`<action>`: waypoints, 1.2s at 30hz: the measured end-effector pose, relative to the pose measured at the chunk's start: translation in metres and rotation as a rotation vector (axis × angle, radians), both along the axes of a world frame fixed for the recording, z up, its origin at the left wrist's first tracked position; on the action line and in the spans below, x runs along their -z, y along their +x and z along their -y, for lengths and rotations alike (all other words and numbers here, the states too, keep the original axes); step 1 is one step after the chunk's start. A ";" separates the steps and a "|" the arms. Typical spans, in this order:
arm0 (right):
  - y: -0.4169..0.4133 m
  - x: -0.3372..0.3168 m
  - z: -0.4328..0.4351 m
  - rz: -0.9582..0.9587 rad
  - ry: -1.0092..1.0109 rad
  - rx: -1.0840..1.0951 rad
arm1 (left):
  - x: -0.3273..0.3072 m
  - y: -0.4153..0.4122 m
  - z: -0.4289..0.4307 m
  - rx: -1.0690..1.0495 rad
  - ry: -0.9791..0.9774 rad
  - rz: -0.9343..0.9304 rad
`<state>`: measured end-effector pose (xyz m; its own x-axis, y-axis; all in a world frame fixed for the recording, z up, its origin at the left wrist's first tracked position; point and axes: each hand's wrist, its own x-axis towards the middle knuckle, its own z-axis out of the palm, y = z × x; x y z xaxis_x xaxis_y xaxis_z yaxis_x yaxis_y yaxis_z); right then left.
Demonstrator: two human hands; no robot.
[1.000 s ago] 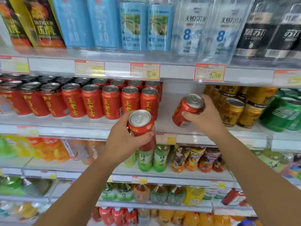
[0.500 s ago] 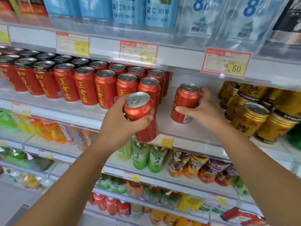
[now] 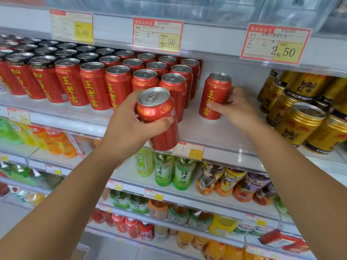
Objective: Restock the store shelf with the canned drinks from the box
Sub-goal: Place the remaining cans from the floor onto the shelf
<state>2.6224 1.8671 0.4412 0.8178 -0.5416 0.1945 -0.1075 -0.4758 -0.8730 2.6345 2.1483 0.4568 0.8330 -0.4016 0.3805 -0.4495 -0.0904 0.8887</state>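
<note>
1. Head view: the left hand [image 3: 129, 128] is wrapped round a tilted red can [image 3: 159, 117]. The thumb crosses the can's front and the fingers curl behind it.
2. This can is held in the air before the front edge of the shelf [image 3: 216, 136], with its top leaning toward 11 o'clock.
3. The right hand [image 3: 237, 107] grips an upright red can [image 3: 216, 94], thumb on the yellow lettering and fingers curled round the far side. The can's base sits on the shelf.
4. At 9 o'clock of the upright can stands the block of red cans [image 3: 112, 85], in rows running back. A strip of bare shelf lies between them.
5. At 3 o'clock of the right hand are the gold cans [image 3: 300, 121], near it but apart.
6. At 12 o'clock a price tag [image 3: 157, 34] hangs on the rail above. At 6 o'clock green tea bottles [image 3: 181, 175] stand on the next shelf down.
</note>
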 end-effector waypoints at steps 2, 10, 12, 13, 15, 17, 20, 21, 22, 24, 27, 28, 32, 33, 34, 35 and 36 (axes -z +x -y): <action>0.015 -0.001 0.009 -0.004 -0.025 0.002 | -0.005 0.001 0.001 0.003 -0.012 0.003; 0.075 0.005 0.044 0.013 -0.078 0.036 | -0.011 0.012 0.005 -0.024 0.026 0.081; 0.086 0.005 0.048 0.023 -0.136 0.077 | -0.009 0.015 0.004 -0.043 0.033 0.083; 0.090 0.006 0.050 0.036 -0.148 0.101 | -0.008 0.016 0.004 -0.047 0.033 0.083; 0.098 0.007 0.054 0.060 -0.142 0.124 | -0.008 0.015 0.004 -0.043 0.029 0.084; 0.104 0.007 0.056 0.074 -0.131 0.121 | -0.007 0.014 0.005 -0.035 0.027 0.092; 0.110 0.009 0.057 0.074 -0.141 0.124 | -0.007 0.012 0.006 -0.024 0.017 0.083; 0.111 0.010 0.058 0.075 -0.153 0.131 | -0.007 0.011 0.006 -0.018 0.013 0.078; 0.111 0.009 0.057 0.069 -0.170 0.134 | -0.008 0.011 0.006 -0.013 0.011 0.072; 0.109 0.009 0.058 0.033 -0.198 0.135 | -0.008 0.010 0.007 -0.010 0.012 0.061; 0.100 -0.001 0.052 -0.088 -0.172 0.185 | -0.012 0.009 0.006 -0.005 0.014 0.047; 0.092 -0.007 0.046 -0.106 -0.178 0.209 | -0.014 0.010 0.007 0.002 0.019 0.036; 0.032 -0.032 -0.003 0.051 -0.298 -0.044 | -0.025 0.010 0.010 0.045 0.029 0.004; 0.011 -0.032 -0.017 0.058 -0.284 -0.223 | -0.026 0.009 0.014 0.061 0.025 0.001; -0.011 -0.031 -0.031 0.046 -0.255 -0.397 | -0.027 0.008 0.018 0.076 0.015 -0.003; -0.031 -0.028 -0.045 0.031 -0.221 -0.528 | -0.027 0.006 0.025 0.085 0.000 -0.003; -0.045 -0.026 -0.056 0.032 -0.181 -0.613 | -0.027 0.004 0.032 0.087 -0.019 0.002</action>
